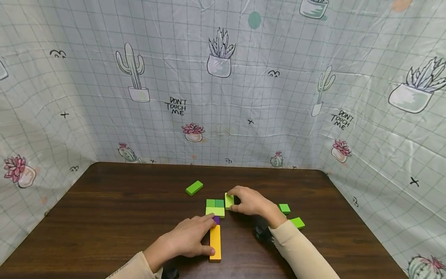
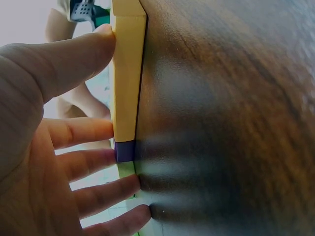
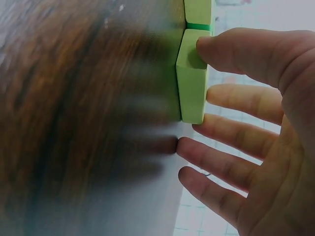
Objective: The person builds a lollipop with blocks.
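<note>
A long orange block point(image 1: 215, 244) lies flat, with a small purple block point(image 1: 216, 220) against its far end. My left hand point(image 1: 186, 237) rests over both, thumb on the orange block's top, fingers fairly straight. Beyond the purple block, a pale green block point(image 1: 215, 211) lies crosswise, with a green block point(image 1: 210, 203) and a darker green block point(image 1: 219, 203) behind it. My right hand point(image 1: 251, 201) pinches a light green block point(image 1: 229, 201) lengthwise, thumb at its near end and fingers at the far end. The right wrist view shows this light green block point(image 3: 193, 91) low at the tabletop.
A loose green block point(image 1: 194, 188) lies farther back on the dark wooden table point(image 1: 122, 209). Two more, a square green block point(image 1: 284, 208) and a green block point(image 1: 297, 223), lie beside the right forearm. A patterned curtain point(image 1: 223, 100) surrounds the table's back and sides.
</note>
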Motion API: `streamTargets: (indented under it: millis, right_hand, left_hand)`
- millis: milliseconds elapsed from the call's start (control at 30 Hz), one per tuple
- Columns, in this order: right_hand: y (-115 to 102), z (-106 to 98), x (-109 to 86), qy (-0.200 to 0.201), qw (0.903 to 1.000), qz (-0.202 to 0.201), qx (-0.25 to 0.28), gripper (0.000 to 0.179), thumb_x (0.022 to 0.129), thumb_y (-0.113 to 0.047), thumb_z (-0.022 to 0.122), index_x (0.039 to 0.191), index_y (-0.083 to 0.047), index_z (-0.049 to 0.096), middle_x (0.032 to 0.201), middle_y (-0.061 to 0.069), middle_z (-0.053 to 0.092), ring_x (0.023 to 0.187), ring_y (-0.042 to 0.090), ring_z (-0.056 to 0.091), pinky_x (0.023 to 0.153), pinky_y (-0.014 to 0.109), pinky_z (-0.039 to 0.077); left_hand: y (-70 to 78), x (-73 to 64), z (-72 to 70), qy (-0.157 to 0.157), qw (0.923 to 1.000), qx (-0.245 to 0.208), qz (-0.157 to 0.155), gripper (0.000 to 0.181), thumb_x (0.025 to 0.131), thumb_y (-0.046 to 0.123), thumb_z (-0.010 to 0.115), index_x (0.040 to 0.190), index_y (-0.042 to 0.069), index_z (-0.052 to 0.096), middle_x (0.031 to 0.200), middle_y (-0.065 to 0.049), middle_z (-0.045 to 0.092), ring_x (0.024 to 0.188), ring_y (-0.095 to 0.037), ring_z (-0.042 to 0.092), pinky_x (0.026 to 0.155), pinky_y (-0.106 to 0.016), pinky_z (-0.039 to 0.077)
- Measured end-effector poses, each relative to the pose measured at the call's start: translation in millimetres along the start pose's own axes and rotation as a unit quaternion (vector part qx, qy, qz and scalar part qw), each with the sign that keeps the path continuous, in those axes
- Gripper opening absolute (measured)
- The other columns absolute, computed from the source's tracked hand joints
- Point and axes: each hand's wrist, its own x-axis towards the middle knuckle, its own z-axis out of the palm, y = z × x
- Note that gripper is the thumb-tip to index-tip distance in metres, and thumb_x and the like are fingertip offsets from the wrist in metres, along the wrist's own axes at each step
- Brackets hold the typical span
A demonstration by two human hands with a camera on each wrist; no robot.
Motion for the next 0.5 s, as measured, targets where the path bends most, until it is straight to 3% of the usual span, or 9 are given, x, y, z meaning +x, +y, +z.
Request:
streamTargets:
  millis: [500]
  right_hand:
    - [-1.2,1.7,3.3,0.004,0.9999,-0.008,0.008,0.043,0.088,-0.030,0.068,0.126,-0.011,0.061,0.128,0.005,0.057,0.116,0.021,0.054,0.094,0.040,0.046]
  left_hand:
    - [0.7,0.8,-0.9,-0.001,1.0000,0.003,0.000,0.068,0.080,0.055,0.069,0.134,0.017,0.053,0.149,-0.005,0.039,0.128,-0.028,0.044,0.100,-0.050,0.039]
